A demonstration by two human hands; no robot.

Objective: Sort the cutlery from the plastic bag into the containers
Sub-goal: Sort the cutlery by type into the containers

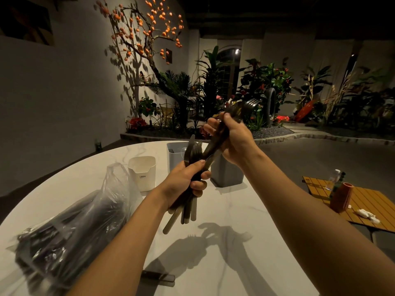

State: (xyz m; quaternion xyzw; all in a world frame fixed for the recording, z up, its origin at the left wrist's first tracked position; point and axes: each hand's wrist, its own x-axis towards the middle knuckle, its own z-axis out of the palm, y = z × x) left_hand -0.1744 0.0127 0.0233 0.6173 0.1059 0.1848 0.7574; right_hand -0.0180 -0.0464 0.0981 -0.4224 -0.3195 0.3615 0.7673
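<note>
On the left of the white worktop (224,259) lies a clear plastic bag (70,227) still full of dark cutlery, with a white container (142,174) just behind it. The left hand (183,180) has its fingers (198,185) curled round a bundle of cutlery (189,207) held above the worktop. Behind it stand a pale grey container (174,157) and a dark grey container (226,174). Higher up, the right hand (233,139) grips a blurred fork (241,107), tines up.
</note>
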